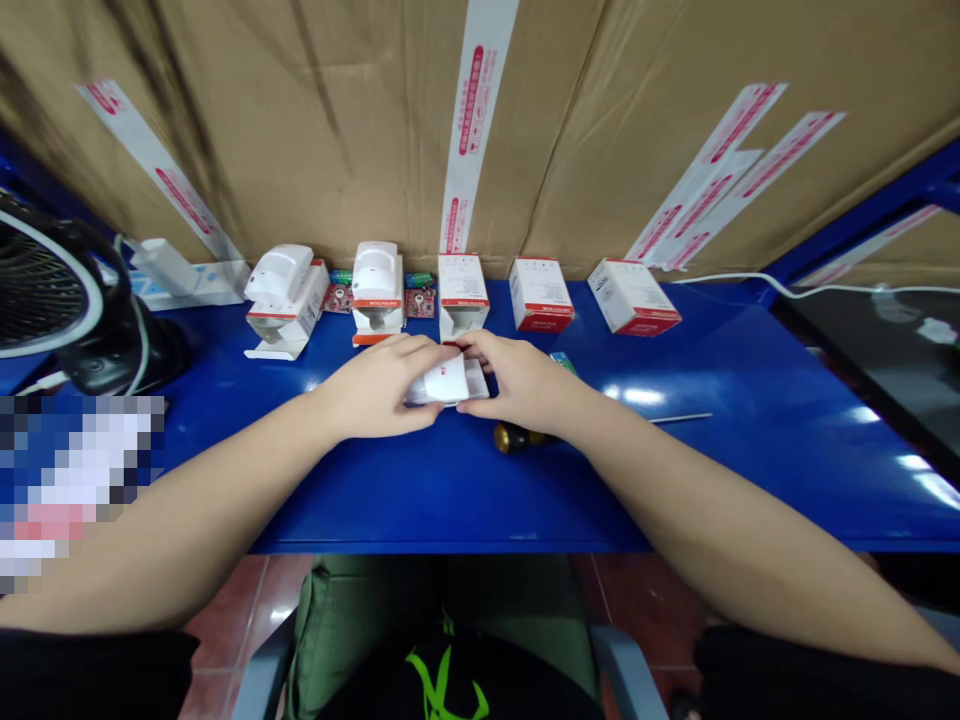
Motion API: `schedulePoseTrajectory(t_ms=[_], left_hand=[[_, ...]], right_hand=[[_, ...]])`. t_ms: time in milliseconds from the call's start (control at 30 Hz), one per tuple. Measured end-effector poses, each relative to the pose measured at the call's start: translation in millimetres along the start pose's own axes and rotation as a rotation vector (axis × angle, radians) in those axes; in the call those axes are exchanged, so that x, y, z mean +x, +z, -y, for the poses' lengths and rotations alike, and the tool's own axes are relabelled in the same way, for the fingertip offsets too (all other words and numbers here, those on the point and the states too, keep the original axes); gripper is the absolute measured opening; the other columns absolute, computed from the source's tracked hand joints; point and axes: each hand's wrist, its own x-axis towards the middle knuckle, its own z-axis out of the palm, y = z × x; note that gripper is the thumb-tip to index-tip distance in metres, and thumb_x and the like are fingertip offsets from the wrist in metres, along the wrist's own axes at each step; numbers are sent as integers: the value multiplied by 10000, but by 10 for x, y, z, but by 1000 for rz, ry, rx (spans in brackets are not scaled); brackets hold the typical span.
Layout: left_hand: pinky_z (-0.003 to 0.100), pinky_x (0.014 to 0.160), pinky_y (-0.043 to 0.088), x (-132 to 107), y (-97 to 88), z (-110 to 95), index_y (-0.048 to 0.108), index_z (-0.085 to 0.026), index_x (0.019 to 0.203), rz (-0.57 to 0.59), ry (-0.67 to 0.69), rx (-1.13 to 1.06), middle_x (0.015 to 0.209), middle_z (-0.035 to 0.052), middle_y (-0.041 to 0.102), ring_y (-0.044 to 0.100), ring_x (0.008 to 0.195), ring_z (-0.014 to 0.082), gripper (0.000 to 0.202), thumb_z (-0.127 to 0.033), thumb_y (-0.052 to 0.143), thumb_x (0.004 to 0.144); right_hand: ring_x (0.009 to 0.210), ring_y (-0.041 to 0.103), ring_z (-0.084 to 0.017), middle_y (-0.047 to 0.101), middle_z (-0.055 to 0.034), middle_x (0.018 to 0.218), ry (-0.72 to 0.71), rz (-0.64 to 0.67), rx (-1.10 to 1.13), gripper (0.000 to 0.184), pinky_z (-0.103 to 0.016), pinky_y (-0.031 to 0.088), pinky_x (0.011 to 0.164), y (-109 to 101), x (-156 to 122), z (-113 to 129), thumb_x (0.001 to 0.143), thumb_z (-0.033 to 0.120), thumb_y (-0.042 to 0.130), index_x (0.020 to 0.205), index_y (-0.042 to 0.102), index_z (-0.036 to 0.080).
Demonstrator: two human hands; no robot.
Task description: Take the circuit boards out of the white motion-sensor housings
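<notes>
Apparently we are working the white case (444, 380), grasped by our left hand (386, 385) at nine o'clock and right hand (529, 382) at three, over the desk (420, 500) with a box (463, 275) at twelve, and the next move calls for even pressure.

white piece (446, 380): ends hidden by left hand (382, 385), right hand (517, 378) | right of white piece: seemingly a screwdriver (511, 438), middle hidden | far left of white piece: fan (41, 285), cut off
</notes>
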Motion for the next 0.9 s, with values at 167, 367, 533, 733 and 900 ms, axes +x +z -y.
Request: schedulePoseTrajectory(t_ms=[167,367,533,733,900], left_hand=[[513,1080,585,15,161,12,613,-148,1450,-20,25,2,1346,177,729,704,1228,341,498,-330,659,989],[493,1047,597,7,181,49,559,-148,1429,-32,-12,-70,1359,192,723,712,1235,342,566,-319,744,922],[460,993,611,1,120,27,530,-168,1412,-15,-76,-99,1343,174,730,733,1196,335,612,-259,762,853],[454,928,616,9,104,6,547,-165,1383,18,-149,-113,1263,160,742,748,1098,326,614,-282,773,825],[455,967,604,17,61,13,616,-193,1290,53,-161,-128,1188,110,752,745,1075,304,503,-281,789,826]], right_hand=[[1220,756,-383,749,-196,1390,-53,-15,17,677,-572,635,1033,14,-10,-36,774,281,896,1395,650,170],[1209,752,-352,737,-185,1397,-134,6,58,593,-537,651,1010,-34,-31,-77,819,237,864,1378,678,163],[1170,756,-336,749,-165,1341,-160,-10,59,526,-520,651,993,-49,-34,-93,823,249,858,1317,694,170],[1166,740,-312,743,-129,1309,-182,-6,46,441,-494,640,998,-76,-63,-91,832,246,827,1259,720,210],[1150,727,-292,738,-99,1268,-193,8,53,421,-483,639,983,-96,-66,-126,843,243,810,1258,739,247]])
